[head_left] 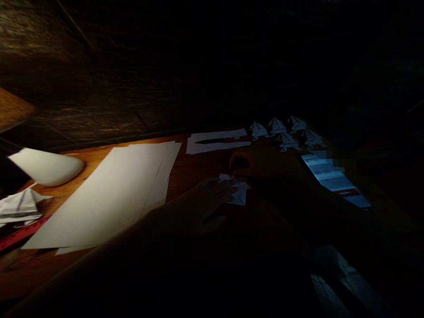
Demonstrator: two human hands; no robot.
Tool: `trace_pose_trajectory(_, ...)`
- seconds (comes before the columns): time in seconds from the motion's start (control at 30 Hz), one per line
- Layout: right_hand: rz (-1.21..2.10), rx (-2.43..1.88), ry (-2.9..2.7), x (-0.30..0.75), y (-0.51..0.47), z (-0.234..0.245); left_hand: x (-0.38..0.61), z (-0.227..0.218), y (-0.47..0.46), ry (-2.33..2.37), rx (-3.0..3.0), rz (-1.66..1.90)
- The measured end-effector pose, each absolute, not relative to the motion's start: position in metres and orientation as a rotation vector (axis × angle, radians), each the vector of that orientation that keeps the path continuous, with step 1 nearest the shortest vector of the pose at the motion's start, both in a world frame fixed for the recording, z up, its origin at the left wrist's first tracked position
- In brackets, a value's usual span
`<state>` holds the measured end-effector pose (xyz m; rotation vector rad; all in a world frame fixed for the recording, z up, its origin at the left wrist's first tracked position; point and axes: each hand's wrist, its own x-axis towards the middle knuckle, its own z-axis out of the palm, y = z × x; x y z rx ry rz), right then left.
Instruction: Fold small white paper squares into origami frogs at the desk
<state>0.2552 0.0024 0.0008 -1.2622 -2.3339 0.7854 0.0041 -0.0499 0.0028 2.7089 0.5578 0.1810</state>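
Observation:
A small folded white paper (239, 197) with crease lines lies on the dark wooden table. My left hand (208, 203) rests over its left side, fingers stretched out and pressing it flat. At the paper's upper edge my right hand (253, 162) bends thumb and finger into a ring, their tips together on a fold. Deep shadow hides most of the right hand and its forearm. Beyond the hands, a knife (225, 140) with a red handle lies across small white sheets (198, 147). Several folded paper figures (287, 140) stand at the far right.
A large stack of white paper (115, 190) lies left of my hands. Farther left are a white lamp-like object (49, 167), crumpled or folded paper (21, 205) and a red ruler-like strip (24, 233). A lit phone (331, 179) lies right. A dark wall rises behind the table.

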Motion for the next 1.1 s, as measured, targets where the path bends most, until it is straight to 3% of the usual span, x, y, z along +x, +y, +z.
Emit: trace_pose_trajectory(1.1,0.801,-1.241,-2.360,0.252,0.003,0.004,0.007,0.009,-0.052,0.574,2.707,0.151)
